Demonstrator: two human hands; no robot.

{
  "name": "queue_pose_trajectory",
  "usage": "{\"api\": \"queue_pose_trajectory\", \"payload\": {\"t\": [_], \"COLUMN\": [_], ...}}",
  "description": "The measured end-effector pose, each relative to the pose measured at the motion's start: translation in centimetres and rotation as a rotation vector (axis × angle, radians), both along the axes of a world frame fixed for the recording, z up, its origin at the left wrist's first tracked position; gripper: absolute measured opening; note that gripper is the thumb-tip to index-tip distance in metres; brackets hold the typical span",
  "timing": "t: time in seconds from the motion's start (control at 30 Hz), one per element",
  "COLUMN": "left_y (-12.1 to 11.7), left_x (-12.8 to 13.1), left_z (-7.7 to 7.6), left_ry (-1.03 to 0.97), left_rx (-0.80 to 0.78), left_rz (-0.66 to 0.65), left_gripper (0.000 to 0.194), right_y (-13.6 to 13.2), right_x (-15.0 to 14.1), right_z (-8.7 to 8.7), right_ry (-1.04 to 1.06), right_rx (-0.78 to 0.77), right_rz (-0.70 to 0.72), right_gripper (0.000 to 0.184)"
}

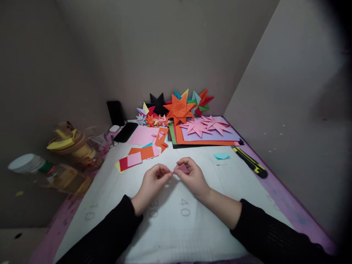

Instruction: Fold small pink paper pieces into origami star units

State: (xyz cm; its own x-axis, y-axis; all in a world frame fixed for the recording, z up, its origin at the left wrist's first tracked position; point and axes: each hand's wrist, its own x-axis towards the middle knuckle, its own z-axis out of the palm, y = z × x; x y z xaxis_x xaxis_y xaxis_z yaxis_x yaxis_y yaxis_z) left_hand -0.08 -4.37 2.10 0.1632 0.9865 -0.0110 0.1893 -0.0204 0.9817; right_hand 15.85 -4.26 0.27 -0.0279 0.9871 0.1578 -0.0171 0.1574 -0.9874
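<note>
A small folded piece of pink paper (183, 168) is held above the white mat (209, 227) near its middle. My right hand (194, 178) grips its body between thumb and fingers. My left hand (156, 178) pinches its narrow left end, thumb against fingertips. The fingers hide part of the folds. Right of my right hand lies a small folded turquoise paper (221, 156). Several coloured paper pieces, among them a pink square (134, 159) and a red one (124, 164), lie beyond my left hand.
A black and yellow utility knife (249, 162) lies at the right edge. Folded paper stars, including an orange one (179, 109), stand at the back by stacked sheets (209, 143). A phone (125, 132), a plastic bottle (52, 172) and a lidded cup (74, 145) are at left.
</note>
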Motion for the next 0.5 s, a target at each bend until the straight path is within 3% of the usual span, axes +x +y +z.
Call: {"api": "queue_pose_trajectory", "payload": {"t": [0.33,0.5], "left_y": [-0.17,0.04], "left_x": [0.14,0.09], "left_z": [0.32,0.22], "left_ry": [0.003,-0.069], "left_rx": [0.03,-0.123], "left_rz": [0.005,-0.077], "left_gripper": [0.017,0.026], "right_y": [-0.03,0.05], "right_x": [0.03,0.04], "right_z": [0.07,-0.16], "right_ry": [-0.019,0.066], "right_rx": [-0.033,-0.041], "right_rz": [-0.007,0.03], "right_gripper": [0.023,0.023]}}
